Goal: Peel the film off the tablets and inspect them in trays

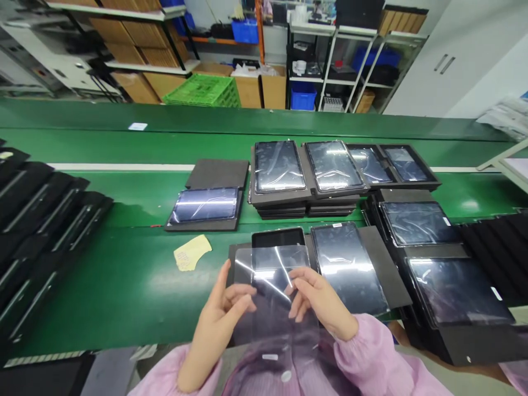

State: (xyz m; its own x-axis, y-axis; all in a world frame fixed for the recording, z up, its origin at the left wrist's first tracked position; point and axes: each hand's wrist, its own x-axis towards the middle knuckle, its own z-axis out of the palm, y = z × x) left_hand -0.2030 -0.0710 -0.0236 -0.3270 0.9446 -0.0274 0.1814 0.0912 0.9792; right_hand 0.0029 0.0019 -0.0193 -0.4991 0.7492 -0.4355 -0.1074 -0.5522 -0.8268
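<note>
A clear plastic film (270,313), with a small white label near its lower edge, is held up in front of me. My left hand (225,313) is at the film's left side, thumb and bent fingers closed on it and the index finger pointing up. My right hand (319,300) reaches over the film from the right, its thumb and fingers drawn together at the sheet. Behind the film, a black-framed tablet screen (280,237) lies on a dark foam pad. Just right of it rests another glossy screen panel (348,267) on a foam sheet (390,275).
Stacked screens on foam trays (280,165) stand at the back. More screens (457,291) are piled on the right. One screen (205,205) and a torn yellow note (192,252) lie left of centre. Black racks (37,231) line the left of the green bench (124,286).
</note>
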